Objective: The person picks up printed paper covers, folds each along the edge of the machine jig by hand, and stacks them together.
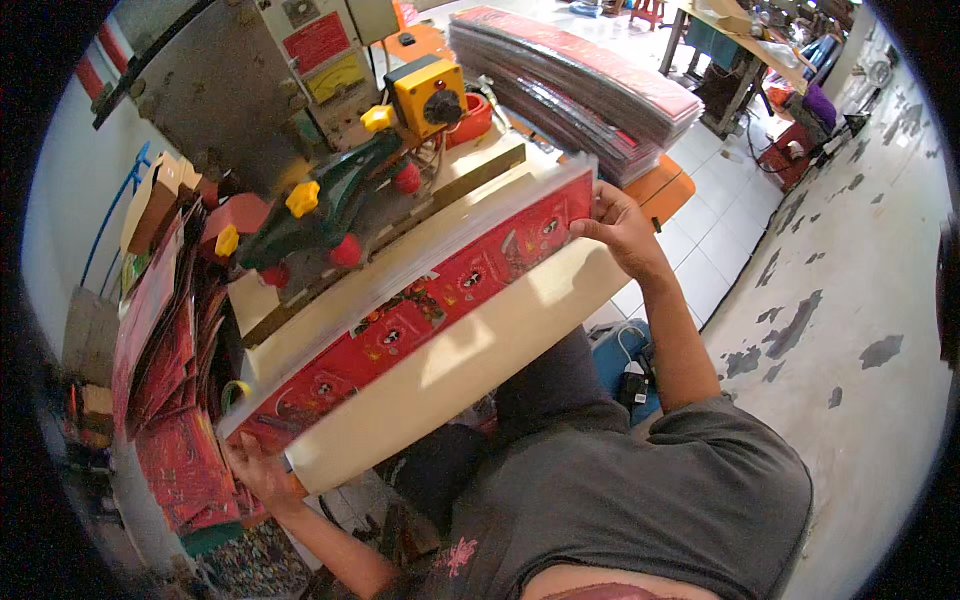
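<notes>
A long strip-like stack of red printed plastic sheets (pixel 470 275) with clear edges lies slantwise across the cream work table (pixel 470 350) of a machine. My right hand (pixel 622 232) grips its far right end, with the thumb on top. At the near left end, my left hand (pixel 262 475) closes on the corner of the same stack. Just beyond the stack stands a dark green machine part (pixel 335 205) with yellow knobs and red round tips.
A yellow control box (pixel 430 97) with a black knob sits on the machine. Tall layered sheets (pixel 580 75) rest on an orange surface behind. Red printed sheets (pixel 175 400) pile up at the left. A peeling wall (pixel 830 300) runs along the right.
</notes>
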The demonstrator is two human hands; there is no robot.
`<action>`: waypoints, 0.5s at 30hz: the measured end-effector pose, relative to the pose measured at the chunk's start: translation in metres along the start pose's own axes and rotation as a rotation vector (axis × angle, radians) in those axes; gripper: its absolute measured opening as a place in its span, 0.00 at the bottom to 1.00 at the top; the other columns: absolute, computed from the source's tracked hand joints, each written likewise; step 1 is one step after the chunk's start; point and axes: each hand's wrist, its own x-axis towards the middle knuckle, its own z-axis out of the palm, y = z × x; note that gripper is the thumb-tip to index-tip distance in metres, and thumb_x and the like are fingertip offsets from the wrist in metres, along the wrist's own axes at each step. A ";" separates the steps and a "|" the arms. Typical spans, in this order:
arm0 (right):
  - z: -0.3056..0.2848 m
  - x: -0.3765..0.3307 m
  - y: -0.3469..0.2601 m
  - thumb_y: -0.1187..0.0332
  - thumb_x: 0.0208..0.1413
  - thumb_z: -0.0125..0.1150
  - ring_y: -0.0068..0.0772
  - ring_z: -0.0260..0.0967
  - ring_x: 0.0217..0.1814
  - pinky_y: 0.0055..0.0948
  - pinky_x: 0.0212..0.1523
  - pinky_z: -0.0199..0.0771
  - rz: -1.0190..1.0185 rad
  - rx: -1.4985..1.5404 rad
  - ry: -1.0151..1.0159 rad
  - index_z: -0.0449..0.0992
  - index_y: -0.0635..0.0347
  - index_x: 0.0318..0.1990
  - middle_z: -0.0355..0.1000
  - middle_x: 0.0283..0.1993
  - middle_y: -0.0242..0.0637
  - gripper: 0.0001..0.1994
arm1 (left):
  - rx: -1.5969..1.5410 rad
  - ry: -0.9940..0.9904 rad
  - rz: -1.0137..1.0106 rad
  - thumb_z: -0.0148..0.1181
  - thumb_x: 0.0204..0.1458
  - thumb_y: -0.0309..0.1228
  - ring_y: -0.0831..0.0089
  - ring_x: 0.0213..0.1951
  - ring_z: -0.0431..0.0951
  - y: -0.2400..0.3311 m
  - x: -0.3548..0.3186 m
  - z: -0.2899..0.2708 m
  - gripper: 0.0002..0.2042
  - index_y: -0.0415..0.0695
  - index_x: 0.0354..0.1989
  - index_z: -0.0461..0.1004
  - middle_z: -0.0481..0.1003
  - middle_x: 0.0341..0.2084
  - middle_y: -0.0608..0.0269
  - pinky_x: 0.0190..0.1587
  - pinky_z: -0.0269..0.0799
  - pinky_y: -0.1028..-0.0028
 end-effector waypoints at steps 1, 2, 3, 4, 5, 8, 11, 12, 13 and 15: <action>0.007 0.000 -0.007 0.66 0.55 0.77 0.28 0.77 0.49 0.32 0.54 0.76 -0.035 -0.161 -0.033 0.75 0.60 0.55 0.80 0.49 0.34 0.22 | 0.132 -0.053 0.110 0.66 0.64 0.36 0.68 0.60 0.71 -0.004 0.012 -0.013 0.29 0.38 0.69 0.63 0.72 0.59 0.60 0.67 0.64 0.64; 0.009 0.001 -0.010 0.64 0.54 0.78 0.29 0.76 0.53 0.35 0.59 0.74 -0.075 -0.326 -0.059 0.76 0.62 0.56 0.80 0.51 0.34 0.24 | 0.261 -0.115 0.218 0.68 0.63 0.37 0.69 0.59 0.72 -0.007 0.022 -0.022 0.28 0.38 0.67 0.66 0.74 0.57 0.62 0.66 0.65 0.65; 0.001 0.004 -0.002 0.62 0.52 0.79 0.31 0.76 0.54 0.36 0.61 0.73 -0.075 -0.449 -0.058 0.78 0.63 0.56 0.80 0.51 0.37 0.26 | 0.310 -0.096 0.204 0.69 0.61 0.37 0.70 0.57 0.73 -0.009 0.025 -0.031 0.27 0.39 0.64 0.68 0.74 0.55 0.62 0.65 0.66 0.66; 0.000 0.004 -0.003 0.62 0.52 0.79 0.31 0.76 0.54 0.36 0.61 0.73 -0.065 -0.452 -0.051 0.78 0.63 0.56 0.80 0.51 0.37 0.26 | 0.352 -0.087 0.185 0.70 0.60 0.38 0.71 0.55 0.74 -0.015 0.032 -0.036 0.26 0.39 0.62 0.70 0.75 0.54 0.63 0.64 0.67 0.67; 0.005 0.006 -0.005 0.62 0.53 0.79 0.31 0.76 0.54 0.35 0.61 0.73 -0.081 -0.620 -0.070 0.79 0.63 0.54 0.80 0.51 0.37 0.24 | 0.287 -0.129 0.150 0.71 0.60 0.39 0.71 0.54 0.74 -0.023 0.034 -0.050 0.26 0.40 0.61 0.70 0.75 0.53 0.63 0.63 0.67 0.66; 0.014 0.004 0.001 0.63 0.55 0.76 0.29 0.76 0.54 0.33 0.59 0.74 -0.022 -0.756 -0.032 0.81 0.64 0.50 0.80 0.48 0.37 0.19 | 0.222 -0.153 0.083 0.69 0.61 0.42 0.71 0.51 0.75 -0.027 0.017 -0.027 0.26 0.40 0.61 0.71 0.75 0.51 0.62 0.60 0.69 0.65; 0.001 0.008 0.025 0.64 0.57 0.74 0.27 0.75 0.54 0.31 0.57 0.76 0.023 -0.590 -0.041 0.79 0.64 0.52 0.79 0.48 0.37 0.19 | 0.208 -0.124 0.062 0.63 0.64 0.48 0.70 0.50 0.76 -0.019 0.009 -0.016 0.27 0.39 0.62 0.70 0.76 0.49 0.60 0.57 0.70 0.64; -0.005 0.006 0.030 0.64 0.57 0.74 0.27 0.75 0.54 0.31 0.57 0.76 0.030 -0.594 -0.034 0.79 0.64 0.52 0.79 0.48 0.37 0.19 | 0.190 -0.123 0.071 0.59 0.66 0.51 0.69 0.49 0.76 -0.017 0.009 -0.015 0.28 0.39 0.62 0.70 0.76 0.49 0.59 0.56 0.70 0.64; 0.000 0.006 0.030 0.63 0.55 0.75 0.29 0.76 0.54 0.32 0.56 0.77 -0.034 -0.580 -0.006 0.79 0.63 0.53 0.79 0.49 0.37 0.21 | 0.248 -0.079 0.114 0.53 0.69 0.53 0.69 0.48 0.77 -0.014 0.007 -0.016 0.29 0.37 0.63 0.70 0.77 0.48 0.58 0.56 0.70 0.64; 0.008 0.003 0.029 0.62 0.53 0.76 0.31 0.77 0.53 0.33 0.54 0.78 -0.091 -0.574 0.034 0.78 0.63 0.54 0.79 0.50 0.36 0.23 | 0.182 -0.030 0.089 0.53 0.69 0.52 0.68 0.48 0.77 -0.005 0.007 0.007 0.28 0.37 0.61 0.71 0.77 0.47 0.58 0.56 0.71 0.64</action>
